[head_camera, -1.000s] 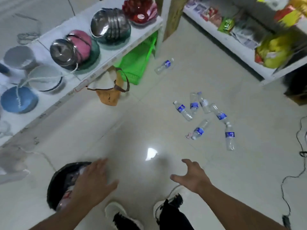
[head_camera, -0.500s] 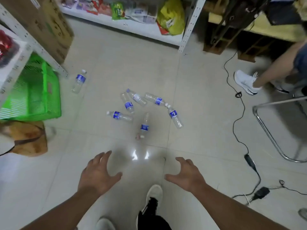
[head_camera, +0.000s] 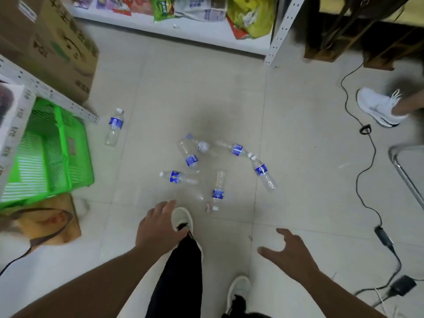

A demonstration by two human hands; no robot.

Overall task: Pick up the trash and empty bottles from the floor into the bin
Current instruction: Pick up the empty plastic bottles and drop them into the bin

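Green plastic basket [head_camera: 48, 152] sits at your left under a shelf, a cardboard box [head_camera: 57, 47] behind it, and a black cable [head_camera: 364, 180] trails along the right. Your forward shoe [head_camera: 182, 218] stands between your hands and the bottles [head_camera: 218, 166]. Left hand [head_camera: 158, 228] and right hand [head_camera: 291, 255] hover spread and empty, short of the cluster ahead. One bottle [head_camera: 114, 127] lies apart by the basket. All are clear, blue-labelled, lying flat.
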